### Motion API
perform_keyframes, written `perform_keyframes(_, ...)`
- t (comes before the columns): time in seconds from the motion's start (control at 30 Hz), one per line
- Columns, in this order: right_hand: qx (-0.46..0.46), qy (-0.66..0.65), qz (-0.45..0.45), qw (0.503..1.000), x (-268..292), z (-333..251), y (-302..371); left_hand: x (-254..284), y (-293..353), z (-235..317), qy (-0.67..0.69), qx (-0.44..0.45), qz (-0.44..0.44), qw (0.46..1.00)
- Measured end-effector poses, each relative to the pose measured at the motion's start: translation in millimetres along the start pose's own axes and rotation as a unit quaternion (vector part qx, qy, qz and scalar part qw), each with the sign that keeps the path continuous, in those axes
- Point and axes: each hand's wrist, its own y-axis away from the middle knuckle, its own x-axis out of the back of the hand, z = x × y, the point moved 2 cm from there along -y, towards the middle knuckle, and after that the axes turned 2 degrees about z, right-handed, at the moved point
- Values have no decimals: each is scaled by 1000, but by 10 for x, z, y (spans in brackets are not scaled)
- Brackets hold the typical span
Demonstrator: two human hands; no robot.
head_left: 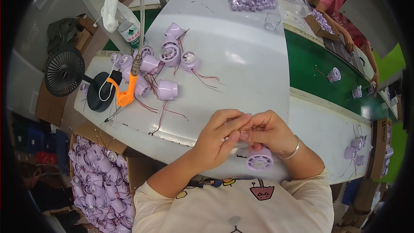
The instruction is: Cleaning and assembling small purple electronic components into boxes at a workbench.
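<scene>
My left hand and my right hand meet at the table's near edge, fingertips pinched together. A small whitish bit shows at the left fingers; what exactly they hold is too small to make out. Below my right hand, a round lilac plastic housing with a slotted ring faces toward me, its upper part against the curled right fingers. Any wires on it are hidden by the hands. Several similar lilac housings with thin red and dark wires lie grouped on the table to the left.
An orange air gun hangs from a hose beside a black desk fan and a bottle. A box of lilac housings stands lower left. A green conveyor runs at right, with another person's arm over it.
</scene>
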Motion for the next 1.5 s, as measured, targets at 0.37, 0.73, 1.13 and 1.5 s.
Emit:
perform_keyframes(0.37, 233, 101, 118, 960, -21, 42, 60, 130, -6, 126, -25, -109, 245, 963)
perform_keyframes(0.73, -95, -327, -233, 911, -147, 175, -20, 234, 91, 144, -17, -131, 281, 950)
perform_keyframes(1.13, 424, 361, 73, 827, -138, -105, 157, -25, 143, 91, 196, 27, 254, 947)
perform_keyframes(1.5, 404, 152, 19, 902, -294, 183, 17, -284, 113, 144, 363, 79, 216, 903)
